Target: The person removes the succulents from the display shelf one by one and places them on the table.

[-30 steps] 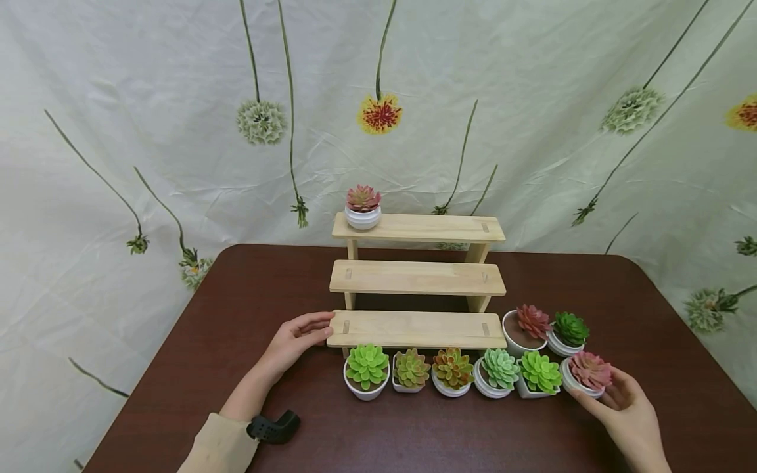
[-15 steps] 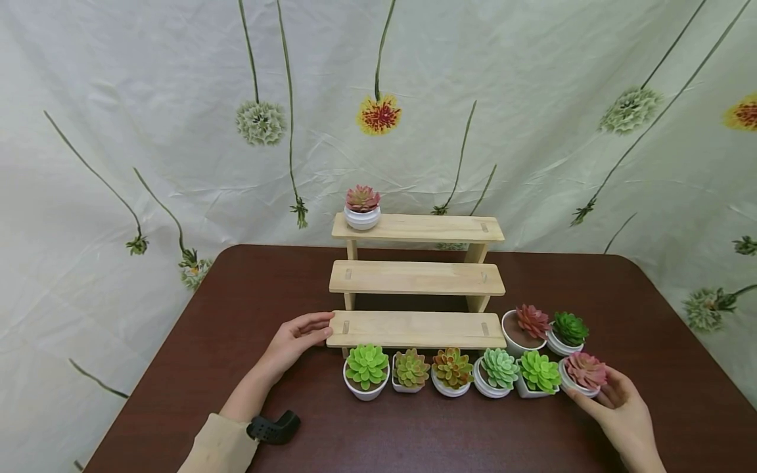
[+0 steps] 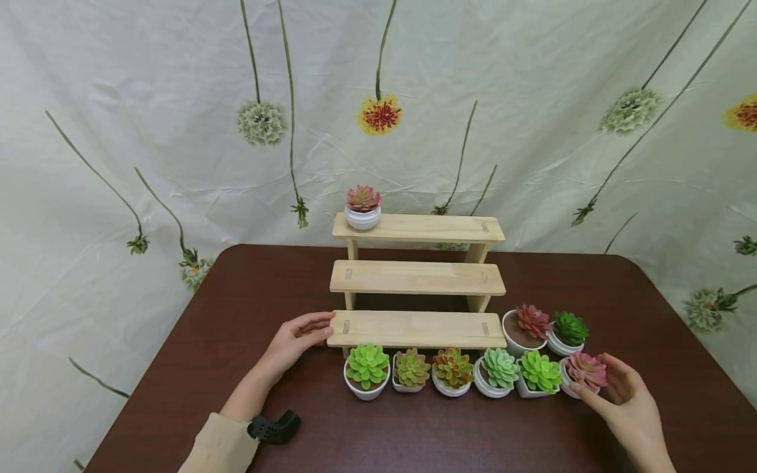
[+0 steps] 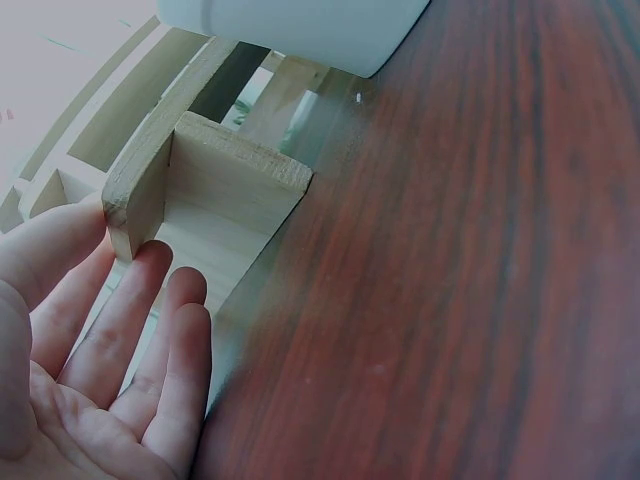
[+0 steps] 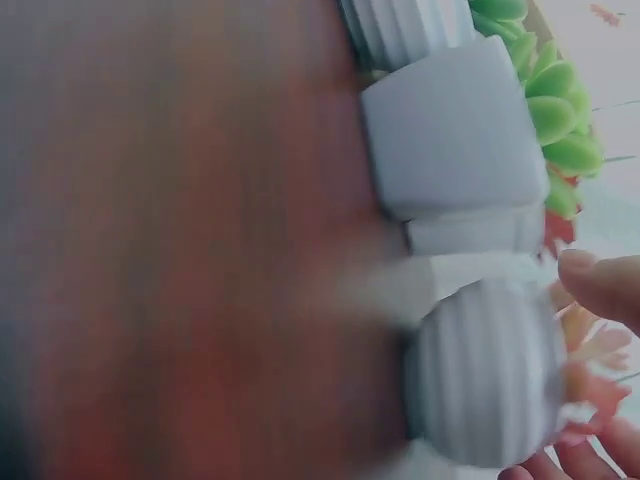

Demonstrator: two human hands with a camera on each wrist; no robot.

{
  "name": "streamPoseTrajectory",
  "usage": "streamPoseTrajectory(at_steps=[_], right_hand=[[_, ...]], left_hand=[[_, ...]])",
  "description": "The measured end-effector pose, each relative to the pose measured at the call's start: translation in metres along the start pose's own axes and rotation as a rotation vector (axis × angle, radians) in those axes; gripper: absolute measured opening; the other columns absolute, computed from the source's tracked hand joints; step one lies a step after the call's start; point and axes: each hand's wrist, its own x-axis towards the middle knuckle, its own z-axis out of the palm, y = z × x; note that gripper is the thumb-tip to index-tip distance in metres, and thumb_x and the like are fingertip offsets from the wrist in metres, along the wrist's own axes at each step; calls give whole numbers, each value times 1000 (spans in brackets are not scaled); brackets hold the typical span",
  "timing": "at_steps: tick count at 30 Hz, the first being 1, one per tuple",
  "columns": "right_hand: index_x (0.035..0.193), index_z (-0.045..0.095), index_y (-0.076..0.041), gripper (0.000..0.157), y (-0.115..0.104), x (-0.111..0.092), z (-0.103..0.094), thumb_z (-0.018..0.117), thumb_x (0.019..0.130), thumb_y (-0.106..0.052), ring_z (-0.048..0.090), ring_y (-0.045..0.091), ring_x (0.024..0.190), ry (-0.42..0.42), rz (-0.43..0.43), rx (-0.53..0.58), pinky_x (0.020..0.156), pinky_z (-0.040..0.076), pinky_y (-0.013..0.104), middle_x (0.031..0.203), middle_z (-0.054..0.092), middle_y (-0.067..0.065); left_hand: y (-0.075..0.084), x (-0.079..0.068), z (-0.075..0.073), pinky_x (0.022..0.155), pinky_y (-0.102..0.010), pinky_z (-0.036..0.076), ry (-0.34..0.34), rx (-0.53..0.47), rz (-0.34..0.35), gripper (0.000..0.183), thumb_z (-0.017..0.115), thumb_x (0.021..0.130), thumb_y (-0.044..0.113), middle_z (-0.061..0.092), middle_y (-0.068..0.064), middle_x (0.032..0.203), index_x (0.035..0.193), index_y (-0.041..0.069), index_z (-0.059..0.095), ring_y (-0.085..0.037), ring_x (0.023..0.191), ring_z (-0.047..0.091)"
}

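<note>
At the left end of the lowest board of a three-step wooden shelf, my left hand pinches the board's end. In the left wrist view the thumb meets the board's edge and a fingertip touches below it. On the right, my right hand is spread around a pink succulent in a white pot that stands on the table. In the right wrist view, the thumb is apart from the ribbed pot; other fingertips are close to its far side, and contact there is unclear.
Several potted succulents line the shelf's front, from a bright green one to another green one. Behind are a red succulent and a dark green one. A pink one stands on the top board.
The pink potted succulent has shifted slightly left, beside the green one. My right hand's fingers have loosened from its pot. My left hand has stayed at the shelf.
</note>
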Motion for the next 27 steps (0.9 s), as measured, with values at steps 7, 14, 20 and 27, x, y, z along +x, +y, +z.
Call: streamPoseTrajectory(at_steps=[7,14,20,27], right_hand=[[140,35,-5,74,-14,6,-5,77,80,-14,44,-11,109,61,-105,67,83,38,3,117,47,-13],[142,37,-13,77,2,35,-5,78,77,-9,49,-5,113,63,-215,155,83,41,6,131,49,1],[144,35,-16,76,-18,44,2,77,80,-15,49,-3,115,19,-298,112,85,41,7,136,47,7],[144,34,-20,80,-23,70,20,78,78,-17,48,6,121,-23,-418,139,88,41,10,140,45,8]], left_hand=[[0,0,0,79,-29,52,0,-2,1,42,69,87,21,59,-15,122,124,3,60,-12,100,61],[0,0,0,79,-28,52,-6,-3,0,42,69,87,21,59,-16,123,125,3,60,-12,99,61],[0,0,-1,79,-29,52,-5,-3,-6,42,69,87,22,59,-15,122,124,4,60,-13,100,61],[1,-1,-1,80,-28,52,-6,-4,-15,42,69,87,22,59,-16,122,124,4,60,-12,99,61]])
